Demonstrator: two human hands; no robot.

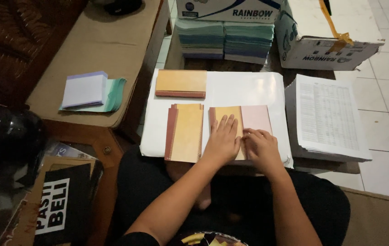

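Yellow booklet (225, 119) with a dark red spine strip lies on the white sheet (249, 89) that covers the person's lap board, at the sheet's near edge; a pale pink page (256, 118) lies just right of the booklet, touching it; the left hand (222, 141) rests flat on the booklet's yellow cover, its grip apart, fingers spread and pressing down, clamped on nothing; the right hand (260, 146) sits just beside the left hand, on the seam where booklet and pink page meet, fingers bent with the tips down on the paper; whether they pinch the page edge I cannot tell; left of the booklet, also on the white sheet, lies a fanned stack of yellow booklets (185, 132) with red spines, near but apart from it; beyond that stack, at the sheet's far left corner, sits another yellow stack (180, 84); right of the white sheet, a pile of printed table sheets (328, 116) rests on the desk; beyond the sheet stand stacks of green and blue paper (224, 41) and a white cardboard box (324, 38); well left of the sheet, a white pad on green paper (89, 91) lies on a brown cushion (103, 41).
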